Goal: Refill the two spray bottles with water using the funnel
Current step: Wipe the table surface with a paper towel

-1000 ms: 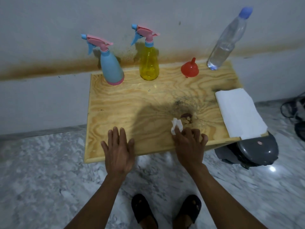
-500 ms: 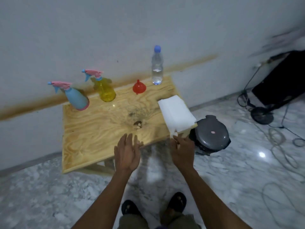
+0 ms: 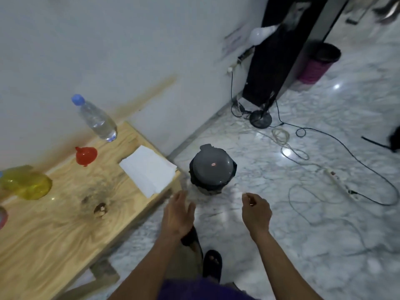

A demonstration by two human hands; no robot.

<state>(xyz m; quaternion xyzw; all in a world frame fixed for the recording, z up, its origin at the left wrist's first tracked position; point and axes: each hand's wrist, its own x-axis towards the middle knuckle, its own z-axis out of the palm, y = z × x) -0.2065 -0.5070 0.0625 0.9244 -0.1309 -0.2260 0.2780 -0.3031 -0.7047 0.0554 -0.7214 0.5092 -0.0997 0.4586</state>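
At the left edge of the frame the translucent yellow plastic spray bottle (image 3: 26, 184) stands on the pale wooden table (image 3: 65, 230), blurred, its trigger head cut off. The small red plastic funnel (image 3: 86, 156) sits wide end down just right of it, and the clear water bottle with a blue cap (image 3: 96, 119) stands behind, partly filled. Lower centre, the left hand (image 3: 178, 213) hangs flat with fingers straight; the right hand (image 3: 256, 210) has fingers curled in, and whether it pinches anything I cannot tell.
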